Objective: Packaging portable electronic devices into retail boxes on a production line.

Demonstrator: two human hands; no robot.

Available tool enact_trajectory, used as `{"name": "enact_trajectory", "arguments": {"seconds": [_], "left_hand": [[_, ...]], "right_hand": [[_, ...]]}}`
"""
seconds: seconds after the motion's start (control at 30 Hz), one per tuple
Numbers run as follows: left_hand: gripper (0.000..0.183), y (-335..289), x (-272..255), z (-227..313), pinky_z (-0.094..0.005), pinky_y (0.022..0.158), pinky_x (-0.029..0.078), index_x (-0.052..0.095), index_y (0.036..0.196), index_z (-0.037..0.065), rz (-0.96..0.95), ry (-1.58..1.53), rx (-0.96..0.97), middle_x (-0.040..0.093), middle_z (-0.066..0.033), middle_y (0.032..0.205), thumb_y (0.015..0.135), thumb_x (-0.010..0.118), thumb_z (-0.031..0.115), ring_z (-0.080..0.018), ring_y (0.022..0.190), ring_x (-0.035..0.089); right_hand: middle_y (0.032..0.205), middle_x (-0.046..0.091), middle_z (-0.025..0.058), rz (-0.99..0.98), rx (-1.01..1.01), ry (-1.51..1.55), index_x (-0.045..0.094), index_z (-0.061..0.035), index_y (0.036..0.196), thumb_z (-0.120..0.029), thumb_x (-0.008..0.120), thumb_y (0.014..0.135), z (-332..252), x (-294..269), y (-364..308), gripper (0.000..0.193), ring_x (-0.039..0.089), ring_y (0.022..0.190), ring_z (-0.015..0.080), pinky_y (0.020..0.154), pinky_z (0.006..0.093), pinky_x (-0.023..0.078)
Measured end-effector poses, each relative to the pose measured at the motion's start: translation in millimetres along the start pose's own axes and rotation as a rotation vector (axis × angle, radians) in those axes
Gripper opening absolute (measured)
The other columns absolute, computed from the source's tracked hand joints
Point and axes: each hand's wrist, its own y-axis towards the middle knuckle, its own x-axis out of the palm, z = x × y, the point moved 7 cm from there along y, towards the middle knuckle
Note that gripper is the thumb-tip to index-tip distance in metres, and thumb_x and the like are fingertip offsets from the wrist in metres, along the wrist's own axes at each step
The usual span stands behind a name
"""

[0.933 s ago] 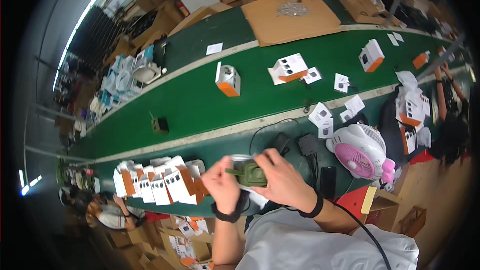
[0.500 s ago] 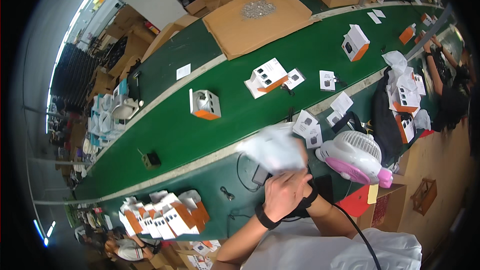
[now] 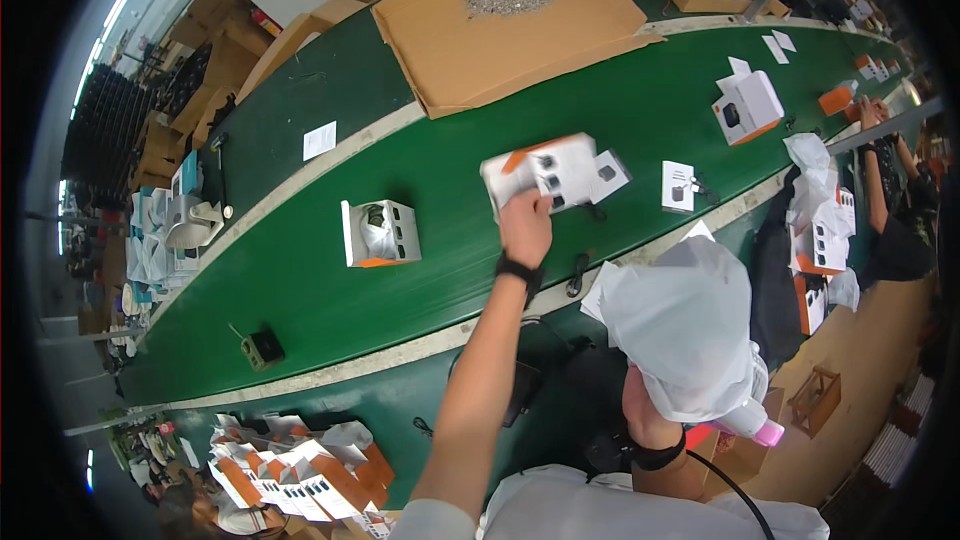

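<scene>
My left hand [image 3: 525,223] stretches out over the green conveyor belt [image 3: 300,280] and grips a white and orange box [image 3: 545,172] at its near edge. My right hand [image 3: 650,410] stays close to my body and holds a white plastic bag [image 3: 682,325] that hides most of the fingers and covers a pink and white desk fan [image 3: 750,425]. Another open white and orange box [image 3: 378,233] stands on the belt to the left of my left hand.
A small dark device [image 3: 264,347] lies on the belt at the left. Further boxes [image 3: 748,107] and a leaflet [image 3: 677,186] lie to the right. A flat cardboard sheet [image 3: 510,25] with small metal parts sits beyond. Folded boxes [image 3: 300,470] pile at lower left. Another person's arm [image 3: 885,155] works at right.
My left hand has reached from near my body out onto the belt and taken hold of the box. My right hand has lifted the white bag up over the fan.
</scene>
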Motion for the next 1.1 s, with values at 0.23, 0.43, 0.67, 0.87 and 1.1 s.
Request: {"name": "enact_trajectory", "arguments": {"seconds": [0.23, 0.43, 0.67, 0.87, 1.1], "left_hand": [[0.036, -92.1, -107.5, 3.8, -0.0414, 0.091, 0.044, 0.060, 0.116, 0.007, -0.157, -0.101, 0.219, 0.052, -0.0161, 0.122, 0.081, 0.056, 0.018, -0.0328, 0.111, 0.050], [0.034, -137.2, -131.1, -31.6, -0.0447, 0.098, 0.040, 0.059, 0.118, 0.004, -0.297, 0.354, 0.375, 0.049, -0.0188, 0.131, 0.087, 0.056, 0.017, -0.0325, 0.113, 0.053], [0.041, -175.4, -116.5, -32.8, -0.0469, 0.092, 0.043, 0.051, 0.117, -0.002, -0.018, 0.165, 0.339, 0.047, -0.0244, 0.124, 0.081, 0.066, 0.009, -0.0399, 0.108, 0.052], [0.070, -196.2, -98.1, -65.2, -0.0430, 0.097, 0.040, 0.026, 0.135, 0.008, 0.037, -0.499, -0.136, 0.043, -0.0205, 0.130, 0.083, 0.070, 0.025, -0.0328, 0.115, 0.047], [0.055, -120.7, -84.5, -42.7, -0.0455, 0.093, 0.043, 0.051, 0.125, 0.000, 0.241, 0.588, 0.292, 0.040, -0.0214, 0.132, 0.076, 0.073, 0.009, -0.0403, 0.115, 0.048]], "right_hand": [[0.123, 0.053, 0.0149, -0.279, -0.197, -0.726, 0.047, -0.0082, 0.128, -0.019, 0.064, 0.082, 81.7, 63.6, 57.4, 0.051, 0.050, 0.113, 0.0330, 0.097, 0.0416, 0.039], [0.113, 0.056, 0.0192, -0.488, -0.109, -1.130, 0.049, -0.0038, 0.124, -0.014, 0.065, 0.075, 137.7, 54.3, 45.2, 0.052, 0.052, 0.105, 0.0389, 0.090, 0.0424, 0.041], [0.101, 0.053, 0.0146, -0.682, 0.009, -1.657, 0.054, -0.0074, 0.115, -0.010, 0.063, 0.070, 124.6, 70.6, 29.6, 0.047, 0.053, 0.093, 0.0322, 0.079, 0.0424, 0.047], [0.104, 0.052, 0.0159, -0.552, -0.278, -1.575, 0.050, -0.0031, 0.121, -0.016, 0.059, 0.079, 57.8, 119.0, -6.4, 0.045, 0.051, 0.102, 0.0346, 0.085, 0.0495, 0.042], [0.121, 0.051, 0.0245, -1.383, 0.850, -0.828, 0.034, -0.0155, 0.138, -0.038, 0.067, 0.077, -38.8, 13.5, -217.8, 0.072, 0.060, 0.097, 0.0334, 0.084, 0.0386, 0.046]]}}
